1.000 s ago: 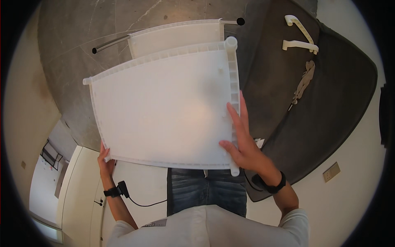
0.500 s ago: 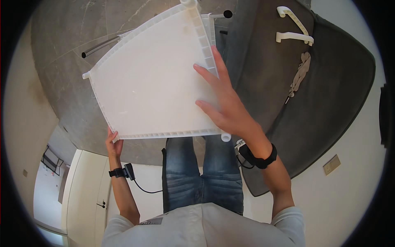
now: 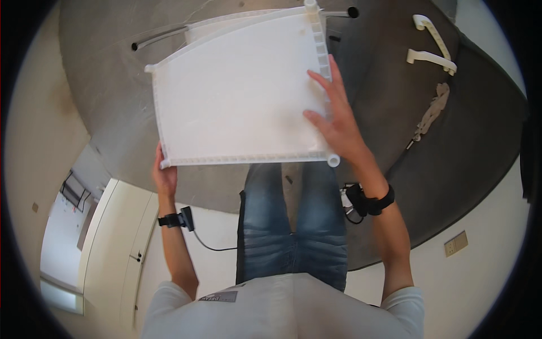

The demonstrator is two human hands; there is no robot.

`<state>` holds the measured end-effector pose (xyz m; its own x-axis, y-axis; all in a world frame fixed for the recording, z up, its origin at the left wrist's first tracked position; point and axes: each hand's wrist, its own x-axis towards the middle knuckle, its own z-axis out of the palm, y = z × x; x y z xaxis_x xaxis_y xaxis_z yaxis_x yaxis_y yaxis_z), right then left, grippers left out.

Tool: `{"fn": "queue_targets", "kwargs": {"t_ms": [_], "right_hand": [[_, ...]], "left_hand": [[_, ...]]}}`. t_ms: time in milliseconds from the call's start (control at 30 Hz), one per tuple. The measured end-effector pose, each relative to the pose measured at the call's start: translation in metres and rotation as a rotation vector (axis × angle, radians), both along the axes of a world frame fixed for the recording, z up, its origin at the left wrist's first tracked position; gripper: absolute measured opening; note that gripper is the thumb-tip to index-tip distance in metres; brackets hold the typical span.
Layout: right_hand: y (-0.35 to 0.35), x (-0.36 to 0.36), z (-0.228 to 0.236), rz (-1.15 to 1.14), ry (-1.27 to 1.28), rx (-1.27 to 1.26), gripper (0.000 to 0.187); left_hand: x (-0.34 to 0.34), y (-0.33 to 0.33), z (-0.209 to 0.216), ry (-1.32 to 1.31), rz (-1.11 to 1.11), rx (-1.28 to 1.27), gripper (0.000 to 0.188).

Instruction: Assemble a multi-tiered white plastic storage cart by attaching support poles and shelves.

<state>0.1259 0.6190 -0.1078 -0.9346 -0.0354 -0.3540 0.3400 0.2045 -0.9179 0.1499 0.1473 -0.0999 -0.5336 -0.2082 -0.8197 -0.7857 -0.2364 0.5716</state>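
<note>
Ribbed white plastic panel (image 3: 237,96), less steeply tilted now between our left hand (image 3: 165,176) and right hand (image 3: 344,130).

Half a second ago its far edge climbed sharply toward the right; that slant has eased, and more of the second panel (image 3: 220,26) shows beyond that edge, with metal tubes (image 3: 161,38) sticking out past either side. We have the left hand closed on the near-left corner; the right is spread wide over the right edge, and we cannot tell whether hidden fingers grip beneath. To our judgement, this angle sits squarer to the second panel.
</note>
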Motion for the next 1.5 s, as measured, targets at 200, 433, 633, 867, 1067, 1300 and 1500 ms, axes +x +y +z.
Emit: {"fn": "queue_targets", "kwargs": {"t_ms": [200,433,633,867,1067,1300,1500], "right_hand": [[-0.012,0.000,-0.007,0.020,0.024,-0.070,0.055],[-0.022,-0.013,-0.002,0.053,0.068,-0.081,0.049],[-0.021,-0.005,-0.008,0.030,0.078,-0.165,0.047],[-0.013,-0.009,-0.004,0.028,0.113,-0.141,0.045],[-0.020,-0.020,-0.002,0.112,0.194,-0.070,0.045],[0.015,-0.025,0.016,0.296,0.051,-0.179,0.044],[0.013,-0.023,0.020,0.361,0.039,-0.114,0.041]], "left_hand": [[0.226,0.003,0.081,-0.373,-0.172,0.132,0.054],[0.349,0.042,0.271,-0.812,-0.469,0.148,0.059],[0.324,-0.138,0.411,-0.789,-0.550,-0.064,0.060],[0.237,-0.210,0.403,-0.753,-0.646,-0.274,0.061],[-0.036,-0.049,0.062,0.208,-0.392,-0.468,0.060],[-0.045,0.035,0.007,0.335,-0.306,-0.697,0.046],[-0.029,-0.009,-0.008,0.349,-0.183,-0.546,0.037]]}}
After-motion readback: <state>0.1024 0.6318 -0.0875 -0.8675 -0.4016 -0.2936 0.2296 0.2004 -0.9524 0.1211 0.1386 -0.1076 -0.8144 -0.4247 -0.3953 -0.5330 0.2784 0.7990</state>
